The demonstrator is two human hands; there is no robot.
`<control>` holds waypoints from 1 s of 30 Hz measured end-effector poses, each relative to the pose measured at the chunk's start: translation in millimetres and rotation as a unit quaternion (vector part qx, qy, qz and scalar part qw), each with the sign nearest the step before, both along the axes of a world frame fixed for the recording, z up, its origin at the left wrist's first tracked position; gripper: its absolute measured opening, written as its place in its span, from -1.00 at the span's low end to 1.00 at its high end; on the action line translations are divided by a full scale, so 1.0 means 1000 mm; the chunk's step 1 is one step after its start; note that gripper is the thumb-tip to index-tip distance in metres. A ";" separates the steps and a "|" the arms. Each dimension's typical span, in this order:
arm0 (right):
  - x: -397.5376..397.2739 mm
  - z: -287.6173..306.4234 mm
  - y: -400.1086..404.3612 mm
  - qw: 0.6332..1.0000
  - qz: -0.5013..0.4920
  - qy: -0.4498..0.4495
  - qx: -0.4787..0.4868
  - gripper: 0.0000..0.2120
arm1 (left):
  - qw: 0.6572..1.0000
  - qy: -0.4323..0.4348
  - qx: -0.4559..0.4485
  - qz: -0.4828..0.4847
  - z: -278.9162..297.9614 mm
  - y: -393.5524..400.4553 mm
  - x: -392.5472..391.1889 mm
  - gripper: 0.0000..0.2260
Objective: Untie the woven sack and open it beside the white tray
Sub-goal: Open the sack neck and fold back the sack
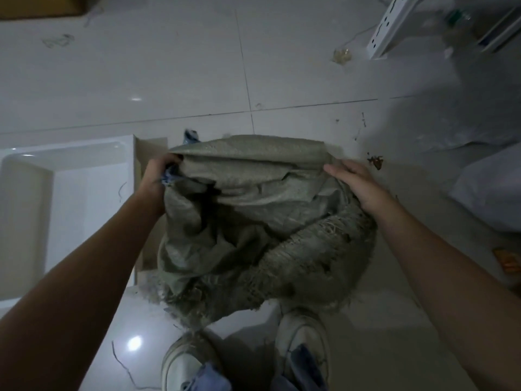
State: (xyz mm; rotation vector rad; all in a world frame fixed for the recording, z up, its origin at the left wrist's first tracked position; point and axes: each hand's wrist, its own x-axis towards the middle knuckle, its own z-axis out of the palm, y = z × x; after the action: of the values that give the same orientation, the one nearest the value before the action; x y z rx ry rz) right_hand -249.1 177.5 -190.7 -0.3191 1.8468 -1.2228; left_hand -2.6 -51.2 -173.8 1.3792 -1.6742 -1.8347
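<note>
A grey-green woven sack [253, 221] stands on the tiled floor in front of my feet, its frayed rim rolled down on the right side. My left hand [158, 173] grips the sack's left edge, with a bit of blue material showing at the fingers. My right hand [355, 182] rests on the sack's right edge, fingers curled over the fabric. The top flap is folded flat across the mouth, so the inside is hidden. The white tray [70, 153] lies on the floor just left of the sack, with a cardboard piece [149, 148] between them.
My two light sneakers [301, 334] stand right below the sack. A white metal rack [394, 26] is at the far right. A white bag [490, 193] lies at the right. Small debris [375, 162] and loose threads [124, 365] dot the floor. A brown box corner [39, 7] shows top left.
</note>
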 end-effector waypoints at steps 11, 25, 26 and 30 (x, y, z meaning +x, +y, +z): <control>0.003 -0.012 -0.008 0.864 0.098 0.451 0.199 -0.75 | 0.895 -0.427 -0.042 -0.122 -0.023 0.024 0.010 -0.55; 0.137 0.058 0.067 0.605 0.695 0.280 0.269 -0.31 | 0.477 -0.419 -0.544 -0.548 -0.043 0.083 -0.023 -0.44; 0.129 0.059 0.080 0.610 0.686 0.260 0.300 -0.28 | 0.472 -0.437 -0.545 -0.538 -0.043 0.072 -0.021 -0.45; 0.092 0.055 0.114 0.638 0.623 0.191 0.411 -0.14 | 0.433 -0.528 -0.536 -0.497 -0.037 0.038 -0.011 -0.30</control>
State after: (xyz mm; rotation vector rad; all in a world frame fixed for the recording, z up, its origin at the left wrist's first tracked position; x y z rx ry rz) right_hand -157.6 291.4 -135.4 -1.1113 1.6441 0.6975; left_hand -13.3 -13.3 -210.4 0.6909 -3.5952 0.8470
